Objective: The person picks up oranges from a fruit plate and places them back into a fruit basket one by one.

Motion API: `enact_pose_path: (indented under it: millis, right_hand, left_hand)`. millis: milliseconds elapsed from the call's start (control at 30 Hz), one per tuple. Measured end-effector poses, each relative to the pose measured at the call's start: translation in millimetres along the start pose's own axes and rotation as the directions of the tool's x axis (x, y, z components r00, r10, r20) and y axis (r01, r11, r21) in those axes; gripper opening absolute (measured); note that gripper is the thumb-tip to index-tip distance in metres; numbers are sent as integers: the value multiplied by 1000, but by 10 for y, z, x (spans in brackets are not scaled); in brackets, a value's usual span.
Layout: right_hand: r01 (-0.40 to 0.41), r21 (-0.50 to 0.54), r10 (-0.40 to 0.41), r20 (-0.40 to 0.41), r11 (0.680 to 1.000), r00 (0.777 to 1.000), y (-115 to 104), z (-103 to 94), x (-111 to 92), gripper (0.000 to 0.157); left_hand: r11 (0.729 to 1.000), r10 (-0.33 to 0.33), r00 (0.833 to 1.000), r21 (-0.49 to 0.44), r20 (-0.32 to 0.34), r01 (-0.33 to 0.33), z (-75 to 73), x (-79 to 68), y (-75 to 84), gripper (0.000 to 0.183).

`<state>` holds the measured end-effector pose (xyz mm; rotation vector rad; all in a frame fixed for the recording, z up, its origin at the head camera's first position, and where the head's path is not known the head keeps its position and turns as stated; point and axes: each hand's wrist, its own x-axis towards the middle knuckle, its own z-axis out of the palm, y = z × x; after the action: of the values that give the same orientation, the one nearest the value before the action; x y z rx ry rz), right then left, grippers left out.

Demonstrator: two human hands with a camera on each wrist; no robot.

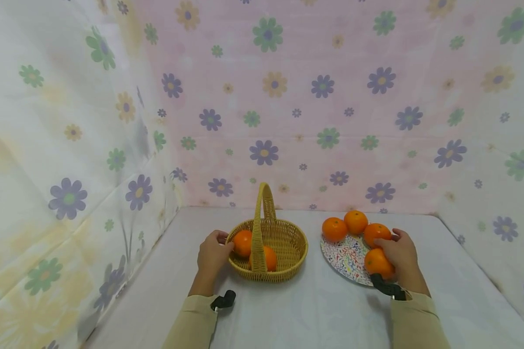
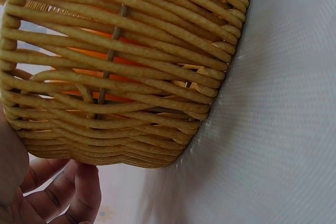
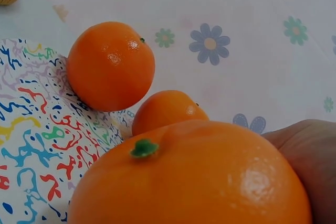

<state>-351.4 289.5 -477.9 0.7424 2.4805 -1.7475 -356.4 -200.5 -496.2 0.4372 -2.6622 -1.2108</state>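
Two hands stretch over the white tabletop [image 1: 268, 312]. At the left, the left hand [image 1: 213, 254] grips the rim of a yellow wicker basket [image 1: 285, 274], with the thumb on its edge and the fingers [image 2: 86, 192] bent behind it. The basket stands upright with its handle [image 1: 258, 228] arching above, and two oranges lie in its left part: a first orange [image 1: 242, 243] near the left wall and a second orange [image 1: 269, 259] partly behind the handle. To the right, apart from the basket, is a round white plate [image 1: 346, 261] covered in red, blue, green and yellow squiggles. Four oranges sit around its edge: a left orange [image 1: 334, 230], a back orange [image 1: 355, 222], a right orange [image 1: 375, 233] and a near orange [image 1: 378, 263]. The right hand [image 1: 402, 251] has its thumb at the front of the right orange and its fingers bent at the far side, holding it between them; how firmly, I cannot tell. The near orange is round, smooth and glossy, with a small green stem cap [image 3: 144, 148].
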Motion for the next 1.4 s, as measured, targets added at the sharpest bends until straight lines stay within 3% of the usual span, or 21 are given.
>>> enact_pose_path:
  millis: [333, 533, 900, 1400]
  right_hand:
    - [-17, -1, 17, 42, 1000, 999, -22, 23, 18, 91]
    - [-16, -16, 16, 15, 1000, 1000, -40, 13, -7, 88]
    - [-29, -56, 34, 92, 998, 995, -26, -15, -11, 102]
    - [66, -143, -70, -24, 988, 997, -37, -13, -25, 101]
  left_hand:
    - [1000, -11, 1000, 2, 6, 11, -16, -28, 33, 32]
    - [1000, 2, 1000, -1, 15, -2, -30, -23, 35, 32]
    - [1000, 3, 1000, -7, 5, -3, -17, -18, 15, 32]
    - [1000, 4, 1000, -1, 5, -4, -15, -16, 20, 32]
